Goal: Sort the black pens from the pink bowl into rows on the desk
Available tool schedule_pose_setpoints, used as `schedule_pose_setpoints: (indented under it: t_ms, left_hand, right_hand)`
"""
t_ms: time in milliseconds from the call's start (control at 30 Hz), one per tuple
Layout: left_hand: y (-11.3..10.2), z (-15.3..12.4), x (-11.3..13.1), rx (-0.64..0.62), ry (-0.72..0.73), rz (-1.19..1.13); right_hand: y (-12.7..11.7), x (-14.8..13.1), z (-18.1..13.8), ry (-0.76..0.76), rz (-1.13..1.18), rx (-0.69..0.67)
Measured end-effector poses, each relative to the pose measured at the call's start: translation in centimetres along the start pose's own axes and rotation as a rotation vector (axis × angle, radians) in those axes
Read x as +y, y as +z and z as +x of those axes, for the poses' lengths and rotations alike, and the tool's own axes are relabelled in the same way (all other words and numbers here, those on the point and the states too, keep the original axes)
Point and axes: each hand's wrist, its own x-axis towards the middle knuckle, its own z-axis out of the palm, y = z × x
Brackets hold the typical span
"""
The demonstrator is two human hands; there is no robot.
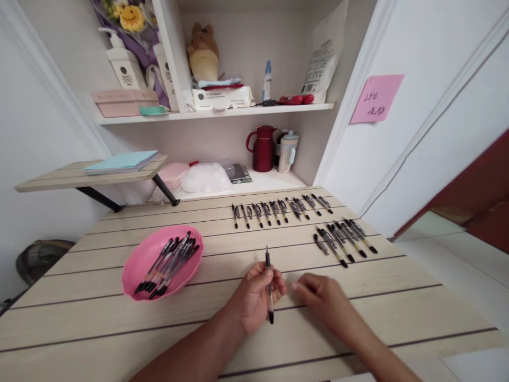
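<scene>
My left hand [254,297] is closed around a black pen [269,265], which stands nearly upright with its tip pointing away from me. Just to its right, my right hand [318,300] rests on the wooden table [99,318] with its fingers curled and pinched near the pen; whether it holds anything I cannot make out. At the left, a pink bowl [139,260] contains several black pens [169,261]. Farther back lies a row of several pens [280,208], and a second, shorter row [344,240] lies at the right.
Behind the table are shelves with a red jug [262,148], a white cup [288,152], a plastic bag [204,178], bottles and boxes. A small raised shelf [59,178] with a blue folder stands at the left. A pink note [376,98] is stuck on the right wall.
</scene>
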Motion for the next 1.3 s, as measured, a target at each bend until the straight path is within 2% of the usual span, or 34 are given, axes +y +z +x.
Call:
schedule_pose_setpoints:
  t_ms: [33,100,167,233,333,500,633,767,900,1033,1167,1300]
  left_hand:
    - [0.0,0.0,-0.1,0.000,0.027,-0.033]
    - [0.1,0.1,-0.1,0.021,0.067,-0.076]
    - [0.1,0.2,0.1,0.055,0.100,-0.100]
    - [0.0,0.2,0.3,0.075,0.131,-0.102]
    - [-0.3,0.3,0.4,0.048,0.130,-0.085]
    - [-0.7,0.7,0.0,0.036,0.043,-0.059]
    - [-0.5,0.9,-0.6,0.002,0.017,-0.062]
    - [-0.4,0.5,-0.5,-0.033,-0.023,-0.003]
    - [-0.4,0.2,-0.1,-0.071,-0.049,0.080]
    - [-0.3,0.2,0.1,-0.073,-0.051,0.144]
    - [-0.2,0.2,0.0,-0.073,-0.044,0.181]
    - [-0.3,0.2,-0.1,-0.076,-0.029,0.195]
  right_hand:
    - [1.2,-1.2,-0.6,-0.027,0.122,-0.044]
    - [3.2,-3.1,-1.4,-0.053,0.235,-0.048]
    - [4.5,-4.2,-1.6,-0.059,0.261,-0.012]
    - [4.7,-4.3,-1.4,-0.066,0.246,0.022]
    - [3.3,-2.9,-0.7,-0.083,0.116,0.073]
    - [0.0,1.1,0.5,0.006,-0.339,0.258]
    - [0.0,2.1,0.7,0.032,-0.472,0.305]
    - [0.2,2.0,0.5,0.074,-0.504,0.370]
    - [-1.1,3.1,0.1,0.196,-0.544,0.486]
    - [-1.9,4.1,-0.6,0.274,-0.526,0.508]
    - [-1.9,4.4,-1.4,0.297,-0.407,0.545]
    - [-1.8,4.9,-1.8,0.323,-0.139,0.602]
